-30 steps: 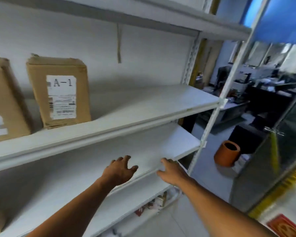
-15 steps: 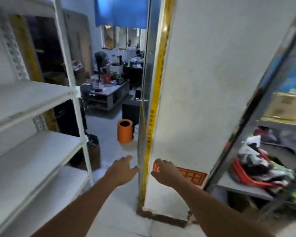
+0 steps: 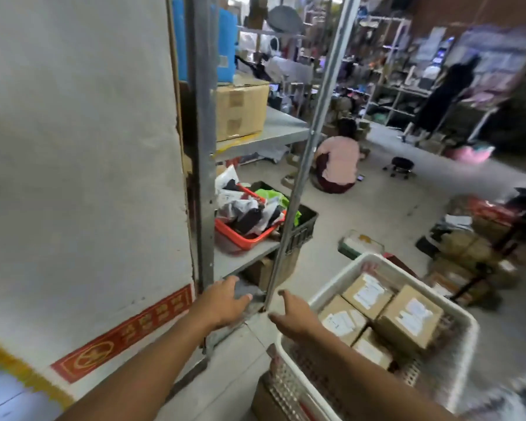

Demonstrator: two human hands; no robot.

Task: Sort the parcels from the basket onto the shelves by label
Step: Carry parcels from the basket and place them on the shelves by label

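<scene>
Four labelled parcels (image 3: pixel 407 317) lie in the white basket (image 3: pixel 356 270); both hands (image 3: pixel 222 302) (image 3: pixel 295 317) hang loose, empty.

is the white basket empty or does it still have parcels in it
Not empty. The white basket holds at least four brown cardboard parcels with white labels, lying side by side; neither hand touches them.

The white basket (image 3: pixel 340 281) looks like perforated plastic holding matt brown cardboard parcels (image 3: pixel 409 317) with white paper labels, beside a dull grey metal rack (image 3: pixel 274 129), a glossy red plastic tray (image 3: pixel 240 238) and a rough matt plastered wall (image 3: pixel 73 147).
</scene>
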